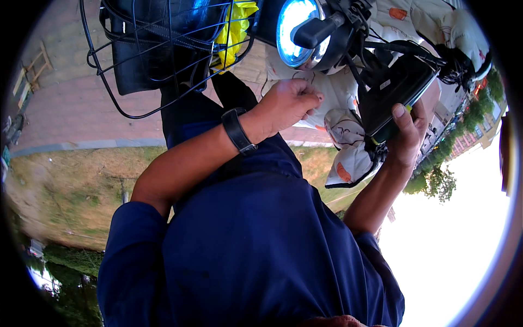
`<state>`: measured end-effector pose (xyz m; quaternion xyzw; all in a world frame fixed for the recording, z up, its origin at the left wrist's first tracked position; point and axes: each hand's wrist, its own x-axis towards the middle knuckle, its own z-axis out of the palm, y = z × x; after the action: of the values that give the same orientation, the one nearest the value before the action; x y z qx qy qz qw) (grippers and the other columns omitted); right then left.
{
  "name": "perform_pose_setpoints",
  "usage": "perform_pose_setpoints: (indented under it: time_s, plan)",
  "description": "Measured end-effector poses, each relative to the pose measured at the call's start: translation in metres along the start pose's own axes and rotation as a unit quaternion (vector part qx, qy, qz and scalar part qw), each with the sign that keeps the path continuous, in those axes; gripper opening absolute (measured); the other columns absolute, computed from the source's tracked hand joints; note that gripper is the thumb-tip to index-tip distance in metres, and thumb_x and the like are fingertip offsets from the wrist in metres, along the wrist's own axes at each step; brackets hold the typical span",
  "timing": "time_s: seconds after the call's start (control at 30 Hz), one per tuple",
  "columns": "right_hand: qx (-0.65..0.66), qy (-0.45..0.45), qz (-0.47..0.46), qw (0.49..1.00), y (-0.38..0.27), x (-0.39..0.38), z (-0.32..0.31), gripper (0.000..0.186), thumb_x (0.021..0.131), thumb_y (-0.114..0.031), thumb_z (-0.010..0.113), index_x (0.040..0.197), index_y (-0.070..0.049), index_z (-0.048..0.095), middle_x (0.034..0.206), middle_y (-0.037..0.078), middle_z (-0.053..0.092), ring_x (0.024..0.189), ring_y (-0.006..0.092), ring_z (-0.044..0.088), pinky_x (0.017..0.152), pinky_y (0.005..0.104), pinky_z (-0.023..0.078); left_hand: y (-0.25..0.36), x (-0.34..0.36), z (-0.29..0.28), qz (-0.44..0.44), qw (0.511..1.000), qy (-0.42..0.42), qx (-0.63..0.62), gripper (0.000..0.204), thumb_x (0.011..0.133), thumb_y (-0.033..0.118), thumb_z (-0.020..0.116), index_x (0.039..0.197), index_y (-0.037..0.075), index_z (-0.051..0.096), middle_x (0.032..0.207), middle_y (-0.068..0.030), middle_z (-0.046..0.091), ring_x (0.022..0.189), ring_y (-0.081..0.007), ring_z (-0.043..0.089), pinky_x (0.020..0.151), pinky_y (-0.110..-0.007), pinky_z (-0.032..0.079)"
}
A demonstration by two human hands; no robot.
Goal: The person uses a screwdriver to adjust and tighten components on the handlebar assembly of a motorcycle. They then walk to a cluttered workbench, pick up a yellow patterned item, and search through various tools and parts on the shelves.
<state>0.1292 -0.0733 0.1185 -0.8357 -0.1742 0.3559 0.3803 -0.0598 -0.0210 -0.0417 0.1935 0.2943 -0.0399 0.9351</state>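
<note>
My left hand [294, 103], with a black band on its wrist, is curled with fingertips pinched below the lit headlight [294, 46]; I cannot make out anything in it. My right hand [407, 128] grips a flat black rectangular device [396, 92] among the handlebar cables, thumb on its lower side. Padded white covers with orange patches [343, 163] hang below and around the device. Part of what lies behind the device is hidden.
A black wire basket [128, 111] at the top left holds a black bag [128, 57] and yellow plastic [233, 30]. Brick paving [60, 120] borders dry grass [71, 193] at the left. Trees [463, 141] and buildings appear along the right rim.
</note>
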Motion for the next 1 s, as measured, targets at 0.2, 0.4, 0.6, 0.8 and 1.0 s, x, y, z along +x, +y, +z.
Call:
perform_pose_setpoints:
  time_s: [0.2, 0.4, 0.6, 0.8, 1.0]
  plan:
    - [0.104, -0.047, 0.001, 0.993, 0.022, 0.004, -0.031, 0.067, 0.071, -0.031, 0.075, 0.121, 0.009, 0.054, 0.1, 0.013, 0.065, 0.086, 0.0193, 0.065, 0.08, 0.0294, 0.053, 0.013, -0.01, 0.017, -0.006, 0.999, -0.004, 0.05, 0.021, 0.095, 0.019, 0.061, 0.103, -0.001, 0.064, 0.089, -0.004, 0.066, 0.077, -0.0088, 0.059, 0.072, -0.024, 0.05]
    - [0.248, -0.126, 0.0, 0.96, 0.039, 0.011, -0.053, 0.067, 0.074, -0.028, 0.069, 0.126, 0.009, 0.051, 0.11, 0.017, 0.066, 0.096, 0.0248, 0.067, 0.088, 0.032, 0.053, 0.034, -0.008, 0.046, 0.038, 0.989, -0.027, 0.142, 0.03, 0.095, 0.021, 0.063, 0.113, -0.003, 0.063, 0.093, -0.0055, 0.067, 0.083, -0.0109, 0.062, 0.074, -0.025, 0.051]
    - [0.364, -0.136, 0.027, 0.921, 0.047, 0.015, -0.062, 0.067, 0.072, -0.021, 0.063, 0.128, 0.012, 0.049, 0.117, 0.021, 0.063, 0.104, 0.0292, 0.065, 0.095, 0.0349, 0.05, 0.049, -0.006, 0.09, 0.129, 0.987, 0.008, 0.099, 0.039, 0.094, 0.022, 0.065, 0.124, -0.003, 0.058, 0.105, -0.0075, 0.065, 0.092, -0.0122, 0.062, 0.078, -0.028, 0.053]
    - [0.334, -0.184, 0.039, 0.924, 0.05, 0.019, -0.073, 0.059, 0.075, -0.02, 0.063, 0.124, 0.011, 0.051, 0.101, 0.012, 0.064, 0.081, 0.0164, 0.063, 0.073, 0.0266, 0.053, 0.05, 0.004, 0.103, 0.149, 0.984, 0.001, 0.097, 0.038, 0.092, 0.018, 0.068, 0.118, -0.007, 0.058, 0.098, -0.0081, 0.067, 0.083, -0.0095, 0.062, 0.067, -0.025, 0.052]
    - [0.295, -0.084, 0.09, 0.947, 0.049, 0.017, -0.07, 0.046, 0.081, -0.007, 0.065, 0.122, 0.009, 0.053, 0.079, 0.003, 0.056, 0.06, 0.0084, 0.052, 0.052, 0.0216, 0.046, 0.053, 0.006, 0.101, 0.147, 0.977, 0.04, 0.152, 0.039, 0.092, 0.017, 0.068, 0.121, -0.006, 0.057, 0.101, -0.0072, 0.067, 0.088, -0.0097, 0.062, 0.072, -0.024, 0.052]
